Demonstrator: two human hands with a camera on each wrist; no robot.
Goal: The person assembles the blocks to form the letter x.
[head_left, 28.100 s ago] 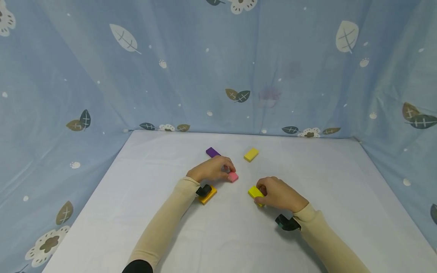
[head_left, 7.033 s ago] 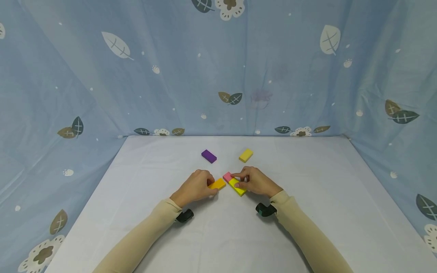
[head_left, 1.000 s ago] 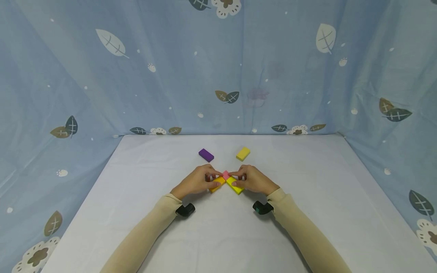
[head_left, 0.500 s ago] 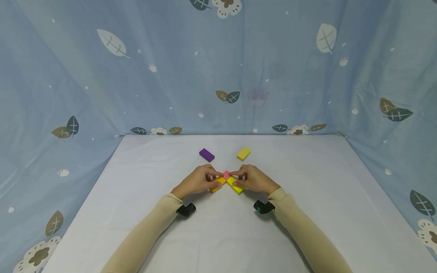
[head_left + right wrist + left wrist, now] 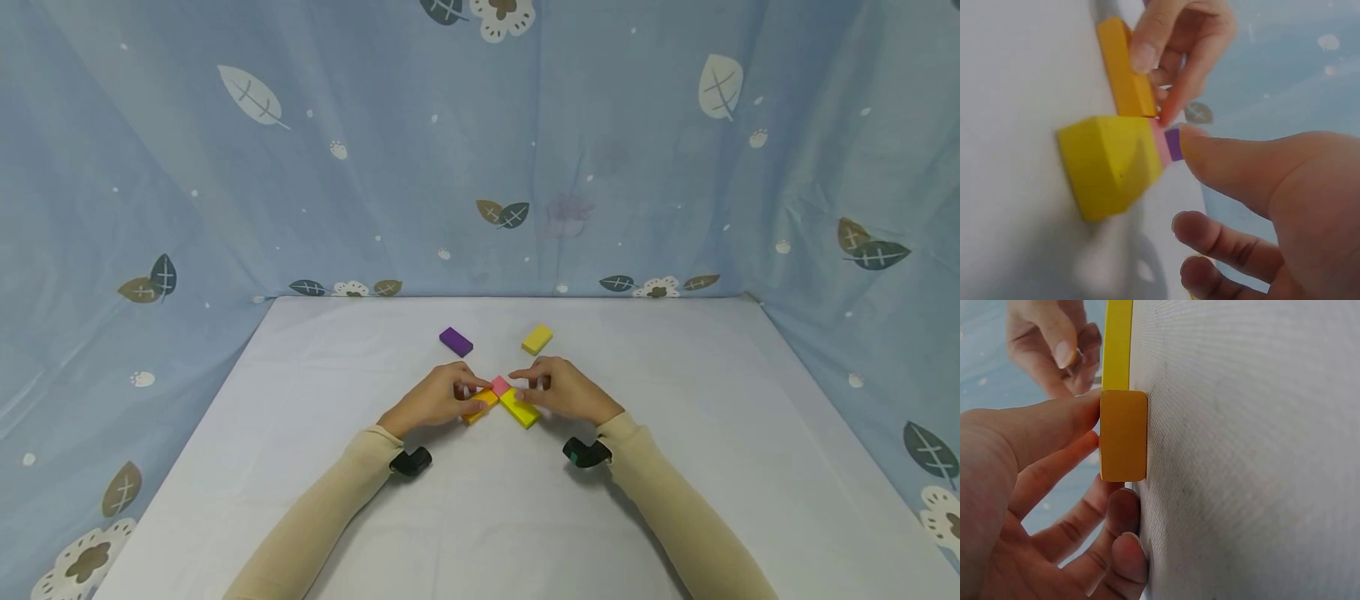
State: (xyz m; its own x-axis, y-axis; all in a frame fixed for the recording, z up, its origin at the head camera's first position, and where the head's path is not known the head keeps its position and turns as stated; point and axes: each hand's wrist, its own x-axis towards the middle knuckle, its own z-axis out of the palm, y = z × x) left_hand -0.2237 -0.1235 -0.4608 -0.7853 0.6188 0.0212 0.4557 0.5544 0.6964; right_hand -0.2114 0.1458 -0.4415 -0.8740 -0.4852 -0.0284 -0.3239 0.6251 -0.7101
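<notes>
On the white table, an orange block point(image 5: 483, 403) and a bright yellow block point(image 5: 521, 410) lie flat, slanting together into a V. A pink block point(image 5: 500, 385) sits at the tip, against the yellow one's far end. My left hand point(image 5: 435, 395) holds the orange block, thumb on its top and index finger stretched toward the pink block. The left wrist view has the orange block point(image 5: 1124, 436) end-on, fingertips at its side. My right hand point(image 5: 570, 390) hovers just above the yellow block, thumb and index finger apart, gripping nothing; the right wrist view shows a gap between thumb and yellow block point(image 5: 1110, 164).
Farther back on the table point(image 5: 360, 517) lie a purple block point(image 5: 456, 342), left, and a pale yellow block point(image 5: 537, 339), right. A blue patterned curtain point(image 5: 420, 150) rises behind and at both sides. Each wrist carries a small black camera.
Over the last half second my right hand has lifted off the yellow and pink blocks, slightly up and to the right. My left hand keeps its place. Earlier, the orange block was brought against the others.
</notes>
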